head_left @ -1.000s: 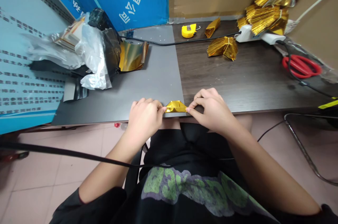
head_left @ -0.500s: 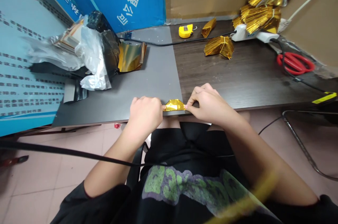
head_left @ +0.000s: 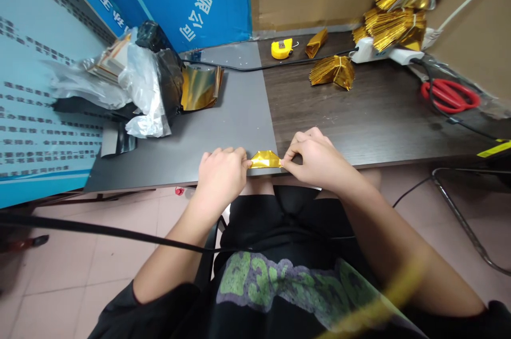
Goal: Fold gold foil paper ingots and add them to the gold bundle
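A small folded piece of gold foil paper (head_left: 265, 159) lies at the near edge of the table (head_left: 239, 115). My left hand (head_left: 222, 175) pinches its left end with closed fingers. My right hand (head_left: 315, 157) pinches its right end, fingers curled. Both hands rest at the table's front edge, above my lap.
Gold foil sheets (head_left: 199, 87) lie beside crumpled plastic bags (head_left: 139, 83) at the left. At the back are a yellow tape measure (head_left: 281, 48), folded gold pieces (head_left: 333, 70), a gold pile (head_left: 403, 3) on a power strip (head_left: 379, 51), and red scissors (head_left: 451, 95). A black cable (head_left: 99, 230) crosses below.
Both hands keep their pinch on the gold piece, which looks pressed slightly flatter and narrower. The view has shifted a little; nothing else moved.
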{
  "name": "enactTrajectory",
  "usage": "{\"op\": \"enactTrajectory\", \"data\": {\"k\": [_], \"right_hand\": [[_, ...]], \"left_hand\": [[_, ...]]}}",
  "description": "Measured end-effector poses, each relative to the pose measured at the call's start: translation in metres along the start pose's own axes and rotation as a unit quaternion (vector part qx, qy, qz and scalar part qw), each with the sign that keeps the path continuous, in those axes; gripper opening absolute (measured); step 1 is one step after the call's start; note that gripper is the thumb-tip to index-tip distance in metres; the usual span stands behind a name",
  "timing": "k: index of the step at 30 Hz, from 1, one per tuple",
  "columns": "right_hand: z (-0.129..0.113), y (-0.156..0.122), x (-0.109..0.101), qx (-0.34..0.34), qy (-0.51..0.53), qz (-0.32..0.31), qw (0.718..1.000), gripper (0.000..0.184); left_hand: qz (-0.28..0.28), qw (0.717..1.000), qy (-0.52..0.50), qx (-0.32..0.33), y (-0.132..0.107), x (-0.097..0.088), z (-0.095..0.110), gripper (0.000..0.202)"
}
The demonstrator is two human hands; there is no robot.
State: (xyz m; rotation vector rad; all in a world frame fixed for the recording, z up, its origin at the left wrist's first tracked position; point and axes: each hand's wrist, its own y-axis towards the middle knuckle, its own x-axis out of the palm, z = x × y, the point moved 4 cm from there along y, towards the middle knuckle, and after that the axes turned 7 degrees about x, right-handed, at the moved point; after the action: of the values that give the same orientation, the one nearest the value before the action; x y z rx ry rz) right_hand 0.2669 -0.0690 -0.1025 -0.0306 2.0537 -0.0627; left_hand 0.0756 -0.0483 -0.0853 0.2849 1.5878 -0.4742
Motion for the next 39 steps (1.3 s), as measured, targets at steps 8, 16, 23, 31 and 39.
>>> {"op": "enactTrajectory", "data": {"k": [8, 16, 23, 31, 39], "right_hand": [[0.004, -0.002, 0.003, -0.001, 0.021, 0.022, 1.000, 0.010], [0.015, -0.003, 0.007, 0.010, 0.030, 0.075, 0.997, 0.017], [0.031, -0.003, 0.007, -0.043, 0.047, 0.119, 0.991, 0.016], [-0.014, -0.038, 0.012, -0.207, 0.067, 0.257, 0.942, 0.027], [-0.035, -0.057, 0.067, -0.256, -0.120, 0.188, 0.941, 0.056]], "left_hand": [[-0.005, 1.000, -0.016, -0.018, 0.000, 0.002, -0.003, 0.030], [0.007, 0.997, -0.064, -0.040, 0.002, 0.003, -0.011, 0.025], [0.037, 0.990, -0.126, -0.053, 0.001, 0.011, -0.023, 0.028], [0.052, 0.986, -0.152, -0.046, 0.001, 0.013, -0.022, 0.025], [0.068, 0.983, -0.166, -0.046, -0.002, 0.015, -0.023, 0.023]]}}
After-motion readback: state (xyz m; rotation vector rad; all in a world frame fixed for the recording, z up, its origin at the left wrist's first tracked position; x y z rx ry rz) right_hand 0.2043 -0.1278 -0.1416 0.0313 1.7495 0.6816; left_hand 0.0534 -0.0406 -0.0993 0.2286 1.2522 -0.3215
